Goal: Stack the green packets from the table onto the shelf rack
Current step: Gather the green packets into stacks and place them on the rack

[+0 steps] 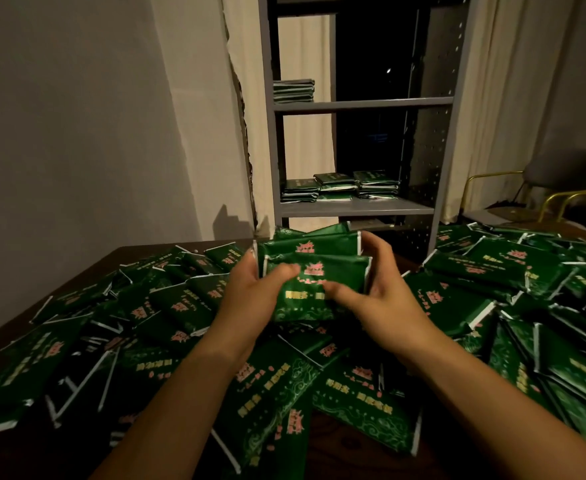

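A small bundle of green packets (pixel 314 268) with pink and gold print is held up over the table, gripped from both sides. My left hand (pixel 250 292) holds its left edge with the thumb across the front. My right hand (pixel 374 289) holds the right edge, thumb on the front. Many more green packets (pixel 180 306) lie scattered over the dark table (pixel 111 258). Behind it stands the grey shelf rack (pixel 354 207). Its lower shelf carries three short stacks of packets (pixel 340 187); one stack (pixel 293 90) sits at the left of the upper shelf.
A pale curtain (pixel 499 98) hangs on both sides of the rack. A chair with a yellow metal frame (pixel 561 195) stands at the far right behind the table. The bare wall (pixel 77 116) fills the left.
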`<act>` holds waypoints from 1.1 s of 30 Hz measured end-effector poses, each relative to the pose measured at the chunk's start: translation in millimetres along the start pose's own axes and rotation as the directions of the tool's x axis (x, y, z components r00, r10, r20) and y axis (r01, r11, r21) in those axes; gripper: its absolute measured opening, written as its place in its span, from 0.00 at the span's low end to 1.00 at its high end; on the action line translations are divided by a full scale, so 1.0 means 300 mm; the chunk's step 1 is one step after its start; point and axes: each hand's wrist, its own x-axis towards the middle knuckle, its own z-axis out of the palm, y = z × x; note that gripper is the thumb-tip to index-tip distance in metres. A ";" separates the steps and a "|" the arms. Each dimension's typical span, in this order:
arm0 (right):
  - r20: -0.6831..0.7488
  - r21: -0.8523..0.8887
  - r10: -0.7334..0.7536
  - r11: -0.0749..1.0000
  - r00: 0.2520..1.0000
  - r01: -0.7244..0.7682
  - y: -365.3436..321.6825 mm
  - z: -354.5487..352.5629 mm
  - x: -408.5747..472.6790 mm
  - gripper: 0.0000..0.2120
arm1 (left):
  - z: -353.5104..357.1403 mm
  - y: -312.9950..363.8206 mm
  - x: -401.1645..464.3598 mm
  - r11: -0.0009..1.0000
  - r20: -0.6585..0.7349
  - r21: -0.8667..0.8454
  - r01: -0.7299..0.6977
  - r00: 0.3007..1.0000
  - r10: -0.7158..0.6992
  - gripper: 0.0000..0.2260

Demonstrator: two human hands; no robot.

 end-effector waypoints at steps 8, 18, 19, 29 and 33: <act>0.032 -0.296 0.054 0.954 0.998 -0.042 0.036 0.001 0.008 0.45 | 0.013 -0.037 0.015 0.983 -0.018 0.185 0.013 1.000 -0.010 0.12; 0.117 -0.423 0.047 0.906 0.992 0.006 0.029 0.014 -0.005 0.29 | 0.019 -0.041 0.008 0.976 0.083 0.205 0.076 0.992 -0.095 0.16; 0.106 -0.421 0.033 0.907 0.994 0.015 0.028 0.012 -0.004 0.29 | 0.018 -0.042 0.007 0.970 0.076 0.233 0.070 0.993 -0.090 0.18; 0.031 0.201 0.244 0.949 0.969 -0.245 -0.138 -0.039 0.021 0.23 | -0.007 0.057 0.042 0.972 -0.003 -0.135 0.191 0.981 -0.193 0.11; 0.115 0.286 0.313 0.898 0.943 -0.333 -0.216 -0.051 0.007 0.20 | 0.017 0.126 0.052 0.961 -0.002 -0.193 0.198 0.979 -0.202 0.13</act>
